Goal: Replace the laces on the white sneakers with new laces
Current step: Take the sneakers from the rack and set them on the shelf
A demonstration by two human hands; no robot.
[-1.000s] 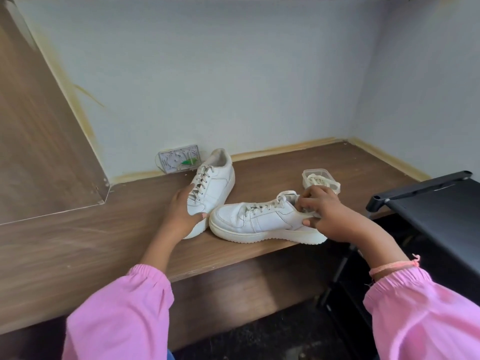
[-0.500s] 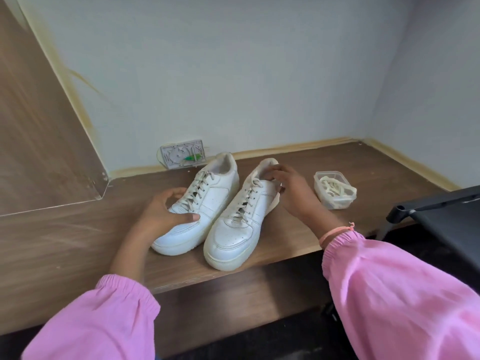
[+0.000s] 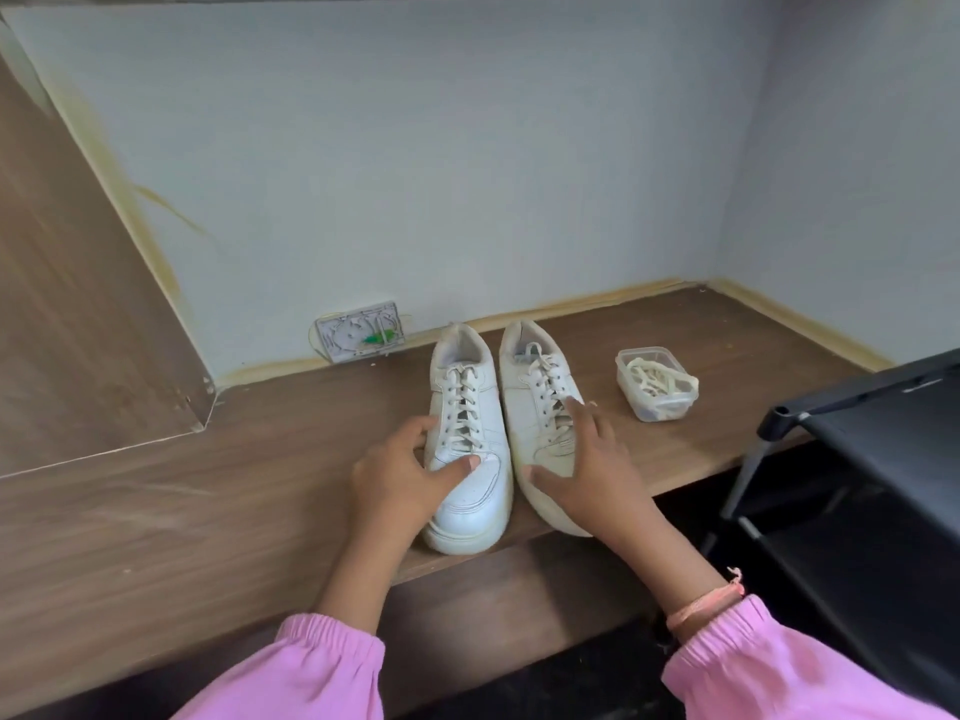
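Two white sneakers stand side by side on the wooden shelf (image 3: 208,511), toes toward me, both laced. My left hand (image 3: 402,475) rests on the toe part of the left sneaker (image 3: 467,407), thumb on top and fingers along its outer side. My right hand (image 3: 582,465) lies over the front of the right sneaker (image 3: 535,387), fingers straight, thumb at the gap between the shoes. A small clear plastic box (image 3: 657,384) holding cream laces sits to the right of the shoes.
A white wall plate (image 3: 358,330) with a green bit sits at the back wall behind the shoes. A black rack (image 3: 883,459) stands at the right, beyond the shelf's front edge. A wooden panel (image 3: 78,304) slopes at the left.
Both sneakers have been turned and pulled together, so they now stand parallel with toes toward me. My right hand moved from the right shoe's heel collar down to its front.
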